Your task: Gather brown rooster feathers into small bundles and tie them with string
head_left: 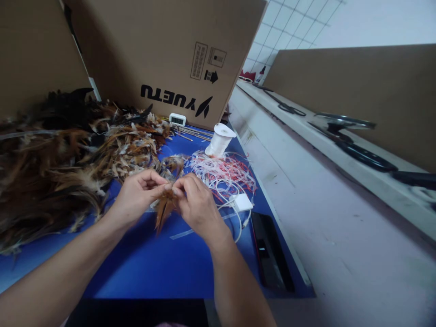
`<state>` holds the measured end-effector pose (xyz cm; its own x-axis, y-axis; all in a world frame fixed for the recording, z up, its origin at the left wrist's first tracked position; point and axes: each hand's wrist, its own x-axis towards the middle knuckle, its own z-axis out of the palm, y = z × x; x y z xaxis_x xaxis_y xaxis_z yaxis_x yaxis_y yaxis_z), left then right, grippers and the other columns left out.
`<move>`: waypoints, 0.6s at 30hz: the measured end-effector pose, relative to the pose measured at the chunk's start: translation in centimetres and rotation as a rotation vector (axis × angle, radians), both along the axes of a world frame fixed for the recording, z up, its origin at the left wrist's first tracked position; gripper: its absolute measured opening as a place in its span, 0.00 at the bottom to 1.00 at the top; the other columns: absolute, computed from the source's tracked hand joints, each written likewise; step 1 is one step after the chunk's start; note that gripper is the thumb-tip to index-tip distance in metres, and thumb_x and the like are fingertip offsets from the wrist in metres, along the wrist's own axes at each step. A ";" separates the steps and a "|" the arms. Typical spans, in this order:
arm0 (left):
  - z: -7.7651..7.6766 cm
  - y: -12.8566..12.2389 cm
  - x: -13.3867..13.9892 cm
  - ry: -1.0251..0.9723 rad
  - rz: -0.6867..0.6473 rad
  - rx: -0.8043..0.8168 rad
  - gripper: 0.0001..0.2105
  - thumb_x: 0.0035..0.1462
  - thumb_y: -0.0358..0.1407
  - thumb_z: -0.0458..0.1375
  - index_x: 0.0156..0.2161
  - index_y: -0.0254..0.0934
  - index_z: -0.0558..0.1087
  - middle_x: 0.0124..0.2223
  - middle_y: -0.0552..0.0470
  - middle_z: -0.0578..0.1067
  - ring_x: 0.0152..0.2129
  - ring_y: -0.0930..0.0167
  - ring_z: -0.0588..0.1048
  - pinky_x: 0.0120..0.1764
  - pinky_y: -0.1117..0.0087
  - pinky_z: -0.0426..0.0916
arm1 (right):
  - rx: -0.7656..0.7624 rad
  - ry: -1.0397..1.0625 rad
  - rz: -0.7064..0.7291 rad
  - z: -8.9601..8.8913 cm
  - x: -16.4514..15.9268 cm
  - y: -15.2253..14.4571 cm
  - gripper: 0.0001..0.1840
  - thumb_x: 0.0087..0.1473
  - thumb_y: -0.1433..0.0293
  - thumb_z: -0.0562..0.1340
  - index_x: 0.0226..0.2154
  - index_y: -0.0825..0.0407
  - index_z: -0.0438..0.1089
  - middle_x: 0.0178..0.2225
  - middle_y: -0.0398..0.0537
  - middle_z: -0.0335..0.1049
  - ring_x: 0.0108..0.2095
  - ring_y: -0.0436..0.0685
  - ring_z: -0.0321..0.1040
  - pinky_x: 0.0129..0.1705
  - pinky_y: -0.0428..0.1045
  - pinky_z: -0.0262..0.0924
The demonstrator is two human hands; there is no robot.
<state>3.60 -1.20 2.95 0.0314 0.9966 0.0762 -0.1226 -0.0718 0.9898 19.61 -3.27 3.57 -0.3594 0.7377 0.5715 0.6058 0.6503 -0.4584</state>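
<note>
My left hand and my right hand meet over the blue table, fingertips nearly touching. Between them hangs a small bunch of brown feathers, pinched at its upper end by both hands, tips pointing down. Whether a thread runs between the fingers is too small to tell. A big heap of brown, tan and black feathers spreads to the left of my left hand. Just beyond my fingers lie a few more loose feathers, partly hidden by the hands.
A white spool stands behind a tangle of white and red strips. Nearby are a white charger with its cable and a black phone. Cardboard boxes wall the back; a small digital clock sits before them.
</note>
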 end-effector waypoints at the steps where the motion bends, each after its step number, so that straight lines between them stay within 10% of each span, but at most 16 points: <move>1: 0.0 0.0 0.0 -0.015 0.004 -0.006 0.10 0.37 0.32 0.71 0.24 0.34 0.73 0.24 0.54 0.77 0.21 0.77 0.74 0.27 0.79 0.69 | 0.004 -0.001 0.004 0.0 0.0 0.0 0.08 0.63 0.72 0.50 0.33 0.51 0.62 0.34 0.49 0.65 0.36 0.56 0.63 0.41 0.52 0.60; 18: 0.1 -0.4 -0.6 0.023 -0.083 0.120 0.09 0.44 0.32 0.68 0.26 0.35 0.71 0.30 0.52 0.79 0.27 0.73 0.77 0.34 0.73 0.73 | -0.405 0.491 0.066 0.8 0.2 0.0 0.05 0.52 0.71 0.63 0.34 0.51 0.73 0.33 0.45 0.75 0.33 0.51 0.71 0.39 0.48 0.65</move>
